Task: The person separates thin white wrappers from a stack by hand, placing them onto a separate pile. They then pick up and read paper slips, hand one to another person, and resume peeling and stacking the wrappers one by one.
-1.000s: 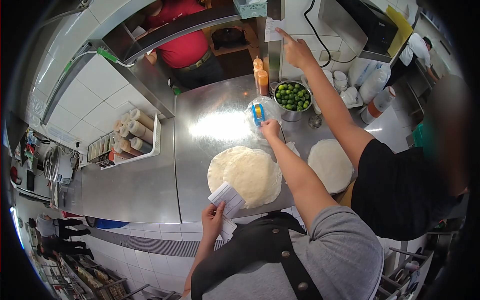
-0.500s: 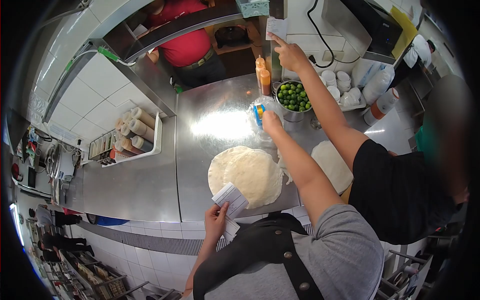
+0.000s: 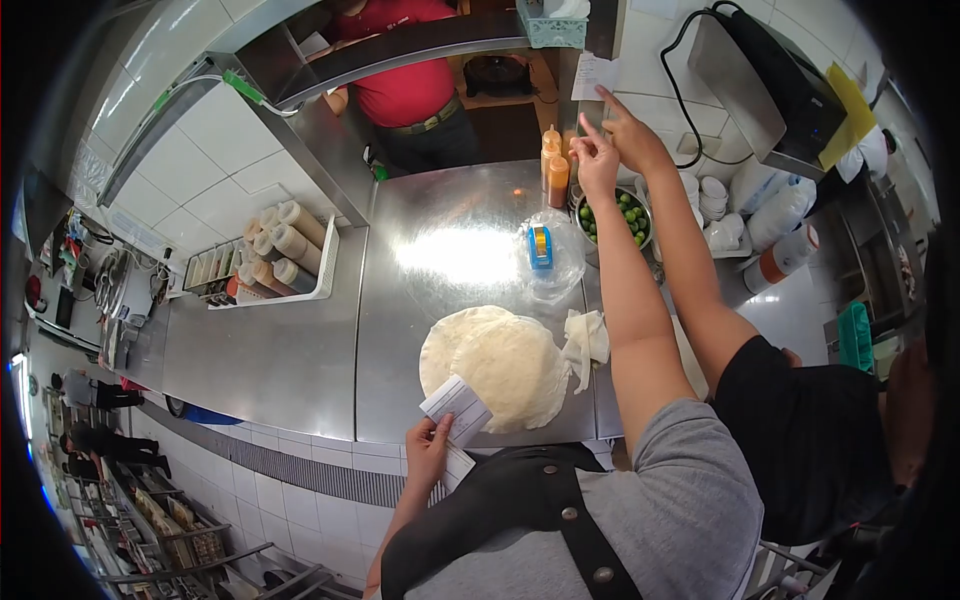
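Note:
My left hand (image 3: 428, 448) is closed on a few white paper slips (image 3: 458, 408) with print on them, by the counter's front edge. The top slip overlaps the flat round breads (image 3: 512, 365), which lie stacked on the steel. My right hand (image 3: 597, 165) is raised near the post, index finger stretched out, and nothing shows in it. Just beyond it hangs a printed paper slip (image 3: 594, 77). A co-worker's hand (image 3: 637, 138) points at that slip from the right. A blue tape dispenser (image 3: 541, 248) stands on a clear plastic bag (image 3: 556, 283).
Behind the forearms sits a metal bowl of green limes (image 3: 622, 220), partly hidden. Orange sauce bottles (image 3: 558, 180) stand beside it. At left, a white basket (image 3: 325, 285) holds several squeeze bottles. A person in a red shirt (image 3: 405, 85) stands beyond the opening.
My right hand has let go of the tape dispenser and risen toward the slip on the post. The left hand still holds its slips. The view has shifted slightly.

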A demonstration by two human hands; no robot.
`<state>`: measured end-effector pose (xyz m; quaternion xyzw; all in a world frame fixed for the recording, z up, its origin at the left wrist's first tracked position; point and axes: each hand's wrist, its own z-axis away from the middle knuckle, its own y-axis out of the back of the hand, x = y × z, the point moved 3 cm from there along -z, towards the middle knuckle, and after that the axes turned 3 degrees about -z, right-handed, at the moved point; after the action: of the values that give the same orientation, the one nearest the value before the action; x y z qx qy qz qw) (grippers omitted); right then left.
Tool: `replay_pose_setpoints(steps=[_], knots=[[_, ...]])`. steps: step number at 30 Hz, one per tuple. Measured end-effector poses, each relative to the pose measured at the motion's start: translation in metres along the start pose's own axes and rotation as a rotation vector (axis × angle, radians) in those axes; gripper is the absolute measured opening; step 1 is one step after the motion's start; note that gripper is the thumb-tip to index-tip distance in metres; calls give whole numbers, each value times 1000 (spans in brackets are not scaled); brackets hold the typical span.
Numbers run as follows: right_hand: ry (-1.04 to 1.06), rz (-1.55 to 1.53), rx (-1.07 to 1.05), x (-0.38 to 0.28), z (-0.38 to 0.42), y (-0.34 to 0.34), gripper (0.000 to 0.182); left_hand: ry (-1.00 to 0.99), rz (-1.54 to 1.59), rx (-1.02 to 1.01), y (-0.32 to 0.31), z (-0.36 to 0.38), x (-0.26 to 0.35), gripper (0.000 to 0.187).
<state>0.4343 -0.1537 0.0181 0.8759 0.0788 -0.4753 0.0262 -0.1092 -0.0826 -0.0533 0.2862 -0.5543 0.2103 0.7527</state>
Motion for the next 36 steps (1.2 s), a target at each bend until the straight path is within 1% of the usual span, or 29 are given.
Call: replay_pose_setpoints(steps=[2,3,4,6,7,10,14,18,21,23,27,29,30,32,33,35,36], knots=[[89,-164,85,-7,-12,3,39,-11,5,17,-3,-4,3,27],[28,-230,82,-1,-21,3,42,-7,15,29,-5,-6,7,27],[29,-229,80,4,-28,2,42,-3,27,40,-7,-8,10,27],[111,-200,238,11,-39,6,25,-9,22,38,-9,-14,13,27],[111,-265,265,15,-43,6,19,-17,13,38,-10,-18,14,27],[191,-241,309,22,-59,8,19,-43,-26,65,-14,-31,9,26],[187,-247,314,36,-72,3,19,-22,-67,34,-20,-46,1,26],[174,-265,349,39,-74,0,22,-9,-31,-20,-31,-51,26,27],[173,-249,378,40,-76,-2,26,0,-55,-34,-31,-54,28,27],[123,-219,428,34,-74,-2,29,-3,-75,-40,-30,-55,27,28],[129,-189,448,38,-78,5,34,-7,-77,-43,-31,-54,26,27],[-200,-262,385,38,-77,15,37,-12,-59,-31,-31,-53,25,27],[-201,-260,385,48,-78,21,37,-20,-67,-31,-30,-53,24,27],[-181,118,288,75,-82,33,42,-28,-73,-36,-31,-52,25,27],[-179,121,287,70,-78,41,42,-32,-79,-43,-32,-51,29,27],[-95,528,198,48,-64,52,43,-48,-81,-50,-32,-48,29,27],[-91,527,195,40,-53,53,43,-50,-78,-46,-33,-47,31,27]])
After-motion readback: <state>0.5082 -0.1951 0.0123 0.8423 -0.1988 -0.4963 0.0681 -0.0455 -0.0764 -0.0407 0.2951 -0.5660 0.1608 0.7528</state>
